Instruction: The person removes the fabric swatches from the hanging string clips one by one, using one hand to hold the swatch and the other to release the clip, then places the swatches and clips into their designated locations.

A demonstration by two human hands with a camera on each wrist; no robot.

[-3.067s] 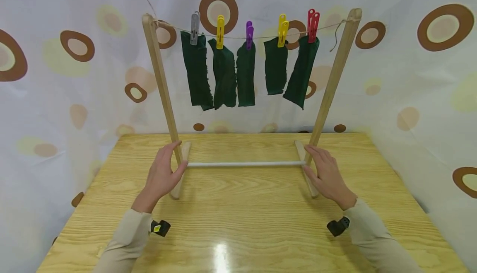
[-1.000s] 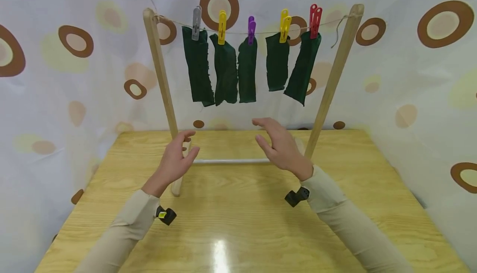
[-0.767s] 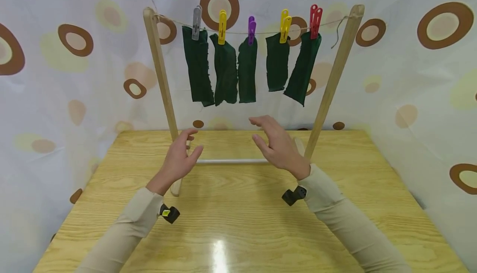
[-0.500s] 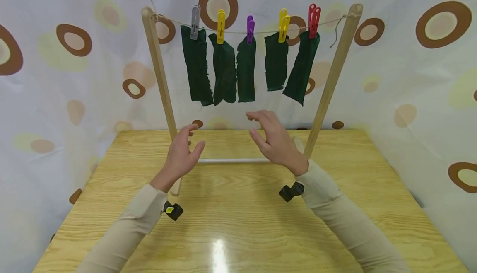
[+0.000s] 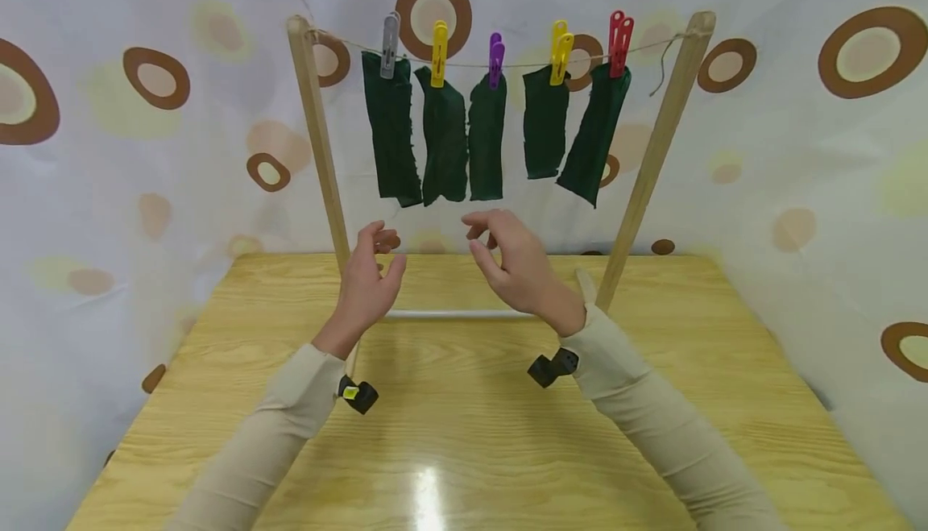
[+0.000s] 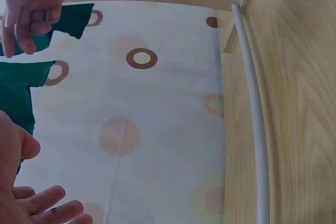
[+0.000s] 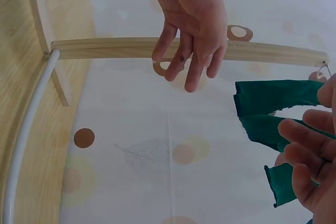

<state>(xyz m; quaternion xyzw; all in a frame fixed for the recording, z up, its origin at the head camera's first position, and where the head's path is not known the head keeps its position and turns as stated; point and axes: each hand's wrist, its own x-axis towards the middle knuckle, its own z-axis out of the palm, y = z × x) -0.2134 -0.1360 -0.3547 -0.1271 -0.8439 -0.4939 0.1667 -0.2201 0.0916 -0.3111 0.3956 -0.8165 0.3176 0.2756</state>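
Head view: L hand (image 5: 370, 277), left of ctr, & R hand (image 5: 518, 265), right of ctr, both in mid-air, fingers loosely bent, holding nothing. Just above, upper ctr: 5 dk-green cloth strips (image 5: 486, 140) on twine (image 5: 532, 64) w/ grey, yellow, purple, yellow, red clothespins (image 5: 438, 54). Wooden frame (image 5: 656, 156) w/ white crossbar (image 5: 457, 314), ctr, on woodgrain table (image 5: 464, 410).

Pale wood-grain table (image 5: 500, 442), patch of bright glare (image 5: 428, 499) on its near part. Behind and down both sides, white sheet (image 5: 805, 136): brown rings (image 5: 873, 51) round cream centres, faded peach and yellow blobs.
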